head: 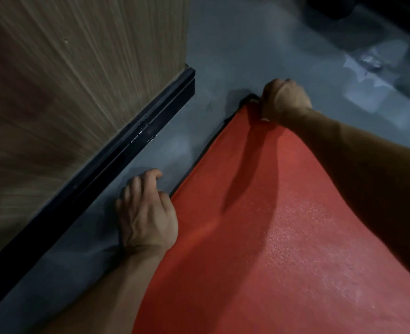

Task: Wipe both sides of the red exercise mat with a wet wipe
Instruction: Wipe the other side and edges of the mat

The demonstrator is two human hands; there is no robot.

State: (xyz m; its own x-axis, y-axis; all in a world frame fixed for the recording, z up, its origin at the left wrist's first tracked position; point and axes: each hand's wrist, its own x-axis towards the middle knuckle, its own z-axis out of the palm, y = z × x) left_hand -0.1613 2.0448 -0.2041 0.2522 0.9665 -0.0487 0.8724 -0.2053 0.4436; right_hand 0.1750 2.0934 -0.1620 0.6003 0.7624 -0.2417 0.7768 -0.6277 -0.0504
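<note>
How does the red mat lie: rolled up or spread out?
Spread out: the red mat lies flat on the grey floor, its far corner gripped by the right hand.

An indoor room is shown, though its kind cannot be fixed. A smooth grey painted floor (235, 44) is seen, met by a wood-grain panel (78, 68) edged with a black base strip (117, 162) (furniture or wall, it cannot be told). Dim light is reflected near crumpled clear plastic (371, 61).

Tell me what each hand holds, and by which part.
Right hand grips the red mat at its far corner. Left hand holds nothing; it rests on the floor beside the mat's edge.
</note>
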